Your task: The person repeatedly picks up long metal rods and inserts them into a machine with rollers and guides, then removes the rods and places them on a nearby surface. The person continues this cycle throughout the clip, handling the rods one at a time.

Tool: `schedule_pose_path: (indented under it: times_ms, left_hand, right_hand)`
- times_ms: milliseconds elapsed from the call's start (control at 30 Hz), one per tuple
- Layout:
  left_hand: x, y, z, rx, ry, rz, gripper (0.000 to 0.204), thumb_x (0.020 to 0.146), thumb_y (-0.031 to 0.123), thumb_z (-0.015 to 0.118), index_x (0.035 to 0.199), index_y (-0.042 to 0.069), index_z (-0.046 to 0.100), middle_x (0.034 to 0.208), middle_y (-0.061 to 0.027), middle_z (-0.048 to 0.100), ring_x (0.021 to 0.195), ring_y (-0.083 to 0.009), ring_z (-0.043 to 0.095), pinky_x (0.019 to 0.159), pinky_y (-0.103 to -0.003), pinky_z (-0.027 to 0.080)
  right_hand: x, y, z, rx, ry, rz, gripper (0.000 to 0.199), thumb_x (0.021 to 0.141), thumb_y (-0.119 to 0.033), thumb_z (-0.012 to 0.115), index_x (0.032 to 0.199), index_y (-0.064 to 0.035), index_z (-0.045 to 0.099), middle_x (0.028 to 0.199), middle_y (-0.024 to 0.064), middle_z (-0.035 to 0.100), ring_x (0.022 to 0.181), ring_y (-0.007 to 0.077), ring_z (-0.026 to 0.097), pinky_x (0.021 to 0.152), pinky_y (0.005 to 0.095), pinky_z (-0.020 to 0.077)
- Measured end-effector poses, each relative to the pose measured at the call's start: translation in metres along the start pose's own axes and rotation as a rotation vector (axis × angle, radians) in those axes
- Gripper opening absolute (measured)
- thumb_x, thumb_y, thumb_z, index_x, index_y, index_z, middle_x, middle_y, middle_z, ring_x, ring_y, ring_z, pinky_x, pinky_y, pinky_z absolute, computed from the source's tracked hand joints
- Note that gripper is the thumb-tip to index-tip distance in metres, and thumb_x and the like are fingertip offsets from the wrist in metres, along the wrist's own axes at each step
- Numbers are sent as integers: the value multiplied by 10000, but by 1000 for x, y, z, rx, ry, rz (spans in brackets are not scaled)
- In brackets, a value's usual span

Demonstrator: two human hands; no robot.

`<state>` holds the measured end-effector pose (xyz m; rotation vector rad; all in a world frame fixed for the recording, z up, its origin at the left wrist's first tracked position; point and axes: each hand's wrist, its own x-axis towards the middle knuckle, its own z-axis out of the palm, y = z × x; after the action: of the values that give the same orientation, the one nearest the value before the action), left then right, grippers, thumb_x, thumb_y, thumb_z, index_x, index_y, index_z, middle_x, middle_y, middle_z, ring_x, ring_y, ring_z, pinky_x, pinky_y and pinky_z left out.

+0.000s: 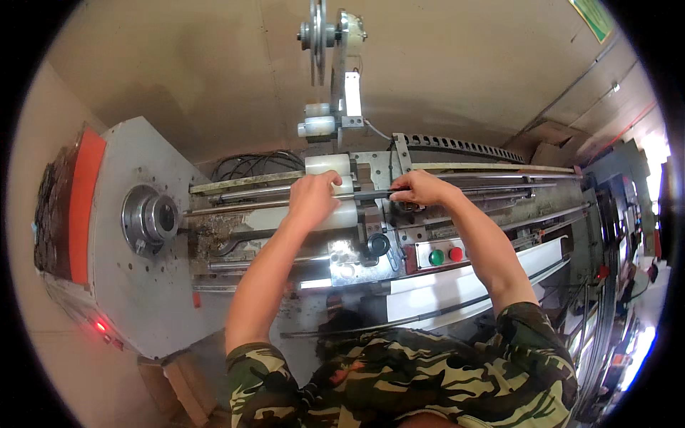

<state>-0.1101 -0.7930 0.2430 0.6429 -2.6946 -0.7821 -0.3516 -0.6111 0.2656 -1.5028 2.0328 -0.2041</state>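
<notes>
Thin dark metal rod [371, 193], lying level across the carriage of a long grey machine, is being gripped at both ends by two bare hands. The left hand [312, 200] is being kept curled over the rod's left part, its fingers closed down on it and resting against a white cylindrical roller [330, 165] on the carriage. The right hand [421, 188] is being held just to the right, its fingers pinched shut on the rod's other end, so that the two hands are being kept a little apart along the same rod. Below the hands, a black round knob [378, 245] is being carried on a bright metal bracket plate [349, 262], and beside it a small panel with a green push button [436, 257] and a red push button [456, 254] is being shown. Long steel guide bars [242, 207] are running leftward to a shiny round chuck [150, 217] set in a grey angular housing [125, 285] with an orange side panel [82, 207]. Above the carriage, a grooved metal pulley wheel [316, 32] is being held on an upright post. A black segmented cable chain [464, 146] is curving away to the right, and camouflage sleeves [399, 378] are being seen at the lower edge.
</notes>
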Motion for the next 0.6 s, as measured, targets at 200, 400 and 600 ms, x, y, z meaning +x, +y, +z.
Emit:
schedule_pose_path:
  times_ms: [200,400,600]
  left_hand:
    - [-15,-2,19,2,185,206,513,688,252,887,1142,87,716,972,-105,699,986,-324,644,854,-431,518]
    - [-48,23,41,469,213,211,689,763,193,789,1394,103,526,1210,-90,523,1197,-282,491,1071,-498,336]
    - [-41,8,68,651,465,237,500,822,78,611,1317,92,541,1256,-81,550,1246,-256,520,1083,-490,364]
  right_hand:
    - [-8,0,11,-197,181,5,385,866,-400,751,1131,-122,738,1070,131,745,1026,365,681,891,463,526]
    - [-13,5,43,-242,587,-83,295,753,-272,843,978,-106,746,937,111,724,962,316,673,902,469,484]
    - [-41,-26,105,20,971,-472,510,717,-230,852,1176,-114,662,1323,130,598,1217,364,545,1049,520,401]
